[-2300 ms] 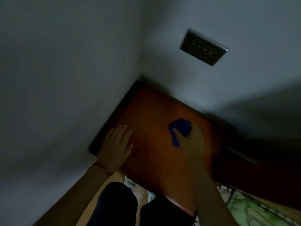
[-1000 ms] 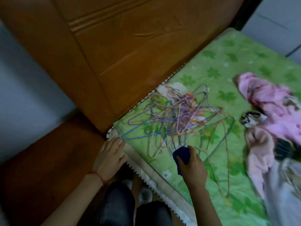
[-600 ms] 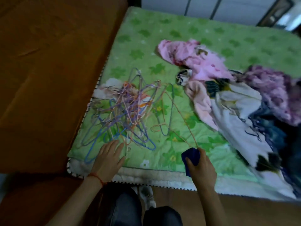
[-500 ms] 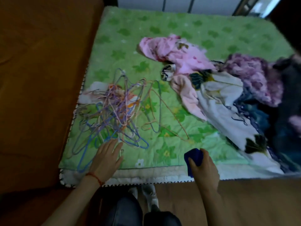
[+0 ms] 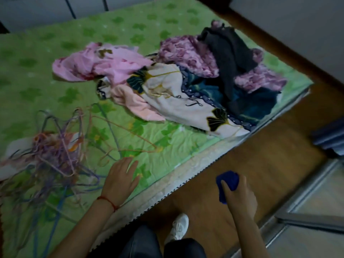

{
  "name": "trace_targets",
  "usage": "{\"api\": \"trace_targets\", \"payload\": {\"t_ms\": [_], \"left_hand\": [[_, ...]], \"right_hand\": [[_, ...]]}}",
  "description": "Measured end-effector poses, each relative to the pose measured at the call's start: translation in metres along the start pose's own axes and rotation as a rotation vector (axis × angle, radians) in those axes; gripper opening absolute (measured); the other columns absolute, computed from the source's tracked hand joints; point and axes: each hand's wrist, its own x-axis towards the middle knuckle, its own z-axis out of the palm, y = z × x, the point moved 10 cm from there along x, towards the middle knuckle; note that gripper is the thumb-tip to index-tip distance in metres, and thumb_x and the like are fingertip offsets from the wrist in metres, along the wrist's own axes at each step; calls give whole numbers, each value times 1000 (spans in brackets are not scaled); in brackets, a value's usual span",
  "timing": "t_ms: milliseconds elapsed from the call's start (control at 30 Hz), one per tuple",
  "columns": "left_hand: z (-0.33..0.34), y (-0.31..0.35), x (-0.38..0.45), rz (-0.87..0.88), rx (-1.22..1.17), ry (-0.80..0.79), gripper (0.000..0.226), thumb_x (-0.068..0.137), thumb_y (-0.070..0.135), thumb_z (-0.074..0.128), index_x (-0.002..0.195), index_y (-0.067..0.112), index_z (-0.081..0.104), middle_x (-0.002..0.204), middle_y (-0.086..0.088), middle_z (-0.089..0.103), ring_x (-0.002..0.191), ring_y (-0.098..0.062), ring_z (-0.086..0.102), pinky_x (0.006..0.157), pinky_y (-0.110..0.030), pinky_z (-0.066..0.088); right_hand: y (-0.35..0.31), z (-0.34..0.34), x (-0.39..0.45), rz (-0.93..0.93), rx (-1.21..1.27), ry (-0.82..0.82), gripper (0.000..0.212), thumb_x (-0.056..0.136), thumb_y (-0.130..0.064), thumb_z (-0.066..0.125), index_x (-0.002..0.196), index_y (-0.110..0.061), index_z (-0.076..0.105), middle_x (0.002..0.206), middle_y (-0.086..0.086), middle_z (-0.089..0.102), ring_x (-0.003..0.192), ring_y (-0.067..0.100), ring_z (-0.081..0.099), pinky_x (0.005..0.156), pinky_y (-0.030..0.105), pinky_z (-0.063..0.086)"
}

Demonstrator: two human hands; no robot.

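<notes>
My right hand (image 5: 237, 194) grips a small dark blue cloth (image 5: 227, 181), bunched under the fingers, over the wooden bed frame (image 5: 251, 164). My left hand (image 5: 122, 180) lies flat with straight fingers on the green leaf-print bedcover (image 5: 130, 25), near its front edge. Just left of that hand is a tangle of thin coloured wire hangers (image 5: 55, 153).
A heap of clothes covers the right half of the bed: a pink garment (image 5: 104, 66), a white leaf-print cloth (image 5: 176, 103), purple floral fabric (image 5: 189, 53) and a dark garment (image 5: 229, 51). My legs and a white shoe (image 5: 177, 228) are below. A sliding-door track (image 5: 307, 192) runs at right.
My view has swung from a wooden bedside top in the corner across to the bed. My right hand carried the blue cloth past the mattress edge; my left hand moved right along the cover.
</notes>
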Motion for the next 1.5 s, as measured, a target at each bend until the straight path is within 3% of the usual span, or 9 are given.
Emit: {"api": "trace_targets", "payload": {"t_ms": [333, 633, 833, 1100, 1200, 1500], "left_hand": [[15, 168, 124, 275, -57, -37, 69, 102, 43, 14, 110, -4, 64, 110, -25, 62, 101, -39, 56, 82, -48, 50], [30, 284, 235, 522, -34, -121, 74, 101, 43, 9, 110, -4, 65, 112, -25, 62, 103, -39, 58, 84, -50, 50], [47, 348, 312, 649, -25, -188, 74, 101, 44, 9, 111, -4, 64, 112, -24, 62, 103, -39, 57, 84, -50, 49], [50, 422, 412, 734, -15, -236, 70, 100, 44, 15, 108, -2, 67, 111, -21, 64, 106, -35, 56, 84, -50, 50], [55, 455, 443, 752, -21, -255, 77, 100, 48, 7, 110, -1, 66, 114, -19, 63, 109, -34, 54, 86, -49, 49], [79, 591, 524, 805, -5, -244, 78, 101, 47, 6, 108, -2, 66, 110, -21, 64, 104, -37, 61, 85, -53, 48]], "right_hand": [[113, -85, 67, 244, 119, 163, 39, 86, -35, 57, 117, -15, 45, 107, 10, 63, 85, 28, 60, 61, 31, 42], [172, -122, 107, 399, 173, 217, 50, 88, -35, 55, 132, -18, 38, 123, 9, 58, 101, 30, 59, 70, 34, 44], [201, -138, 143, 536, 240, 235, 44, 87, -38, 52, 126, -21, 41, 112, 7, 62, 91, 28, 61, 72, 41, 52], [233, -183, 202, 650, 284, 304, 45, 87, -34, 55, 127, -20, 39, 119, 10, 59, 99, 30, 59, 71, 36, 47], [245, -203, 235, 648, 317, 335, 46, 87, -35, 55, 128, -20, 40, 118, 10, 59, 99, 29, 58, 76, 39, 49], [310, -262, 365, 641, 400, 350, 44, 85, -40, 57, 123, -23, 42, 111, 5, 60, 97, 28, 60, 78, 39, 49]]}}
